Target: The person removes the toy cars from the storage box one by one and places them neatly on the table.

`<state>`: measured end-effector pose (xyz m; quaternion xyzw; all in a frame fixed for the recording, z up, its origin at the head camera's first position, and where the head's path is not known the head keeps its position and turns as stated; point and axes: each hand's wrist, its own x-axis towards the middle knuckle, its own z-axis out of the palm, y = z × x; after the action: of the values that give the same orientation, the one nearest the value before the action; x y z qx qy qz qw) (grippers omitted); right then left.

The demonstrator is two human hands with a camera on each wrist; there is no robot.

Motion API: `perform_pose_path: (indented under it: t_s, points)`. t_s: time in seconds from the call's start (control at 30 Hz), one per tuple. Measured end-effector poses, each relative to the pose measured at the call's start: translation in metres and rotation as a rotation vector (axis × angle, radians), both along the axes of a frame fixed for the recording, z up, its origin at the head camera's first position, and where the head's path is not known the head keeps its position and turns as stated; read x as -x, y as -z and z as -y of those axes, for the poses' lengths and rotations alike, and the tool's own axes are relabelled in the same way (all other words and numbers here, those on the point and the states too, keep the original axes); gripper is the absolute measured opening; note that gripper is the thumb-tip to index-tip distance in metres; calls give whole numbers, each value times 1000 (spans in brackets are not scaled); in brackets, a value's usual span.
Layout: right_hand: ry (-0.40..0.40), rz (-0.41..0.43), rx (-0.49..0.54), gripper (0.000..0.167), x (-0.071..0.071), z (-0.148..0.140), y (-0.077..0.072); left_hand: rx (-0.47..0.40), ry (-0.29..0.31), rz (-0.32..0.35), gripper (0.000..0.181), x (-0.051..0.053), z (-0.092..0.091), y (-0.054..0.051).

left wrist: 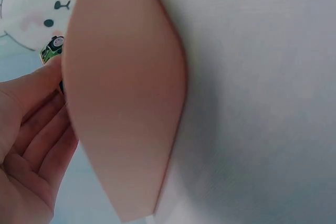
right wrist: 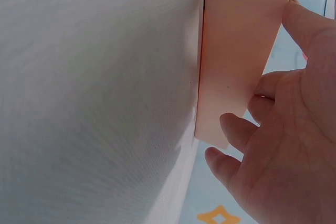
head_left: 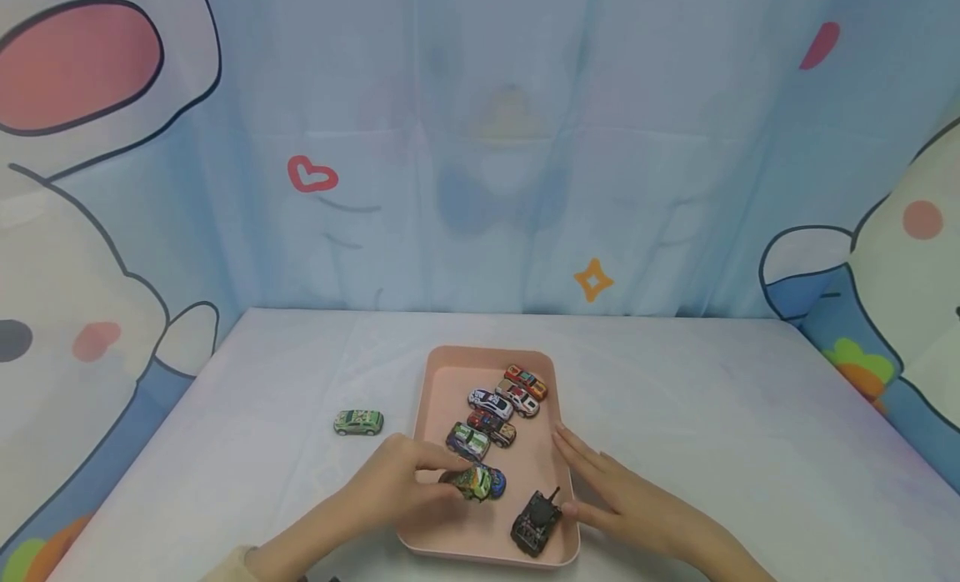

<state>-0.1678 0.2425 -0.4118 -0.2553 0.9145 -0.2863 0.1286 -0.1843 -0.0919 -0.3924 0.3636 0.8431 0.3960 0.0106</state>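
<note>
My left hand [head_left: 397,486] reaches over the left wall of a pink tray [head_left: 480,555] and pinches a green and yellow toy car [head_left: 474,483] between thumb and fingers. A blue toy car [head_left: 497,483] lies right beside it, partly covered. In the left wrist view, only an end of the green car [left wrist: 51,50] shows past the tray's wall. My right hand [head_left: 633,507] rests against the tray's right side, its fingers fairly straight along the rim. Near its thumb, inside the tray, stands a dark toy tank [head_left: 536,524].
Further up in the tray are several more toy cars: a green and white one [head_left: 468,441], a dark red one [head_left: 492,428], a white one [head_left: 491,403], and an orange one [head_left: 526,382] at the far end. A light green toy car [head_left: 358,423] sits on the white tabletop [head_left: 712,398], left of the tray.
</note>
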Motion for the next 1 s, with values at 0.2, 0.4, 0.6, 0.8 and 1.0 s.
perform_pose_path:
  t_s: [0.2, 0.4, 0.6, 0.8, 1.0]
  points:
    - [2, 5, -1, 82, 0, 1, 0, -49, -63, -12, 28, 5, 13, -13]
    - [4, 7, 2, 83, 0, 1, 1, -120, -139, 6, 30, 13, 34, -24]
    - [5, 11, 1, 83, 1, 1, 1, -180, -272, 82, 33, 22, 58, -31]
    - [3, 5, 0, 82, 0, 0, 1, -169, -385, 148, 36, 32, 79, -32]
    - [11, 24, 0, 83, 0, 1, 0, -189, -441, 257, 44, 45, 96, -27]
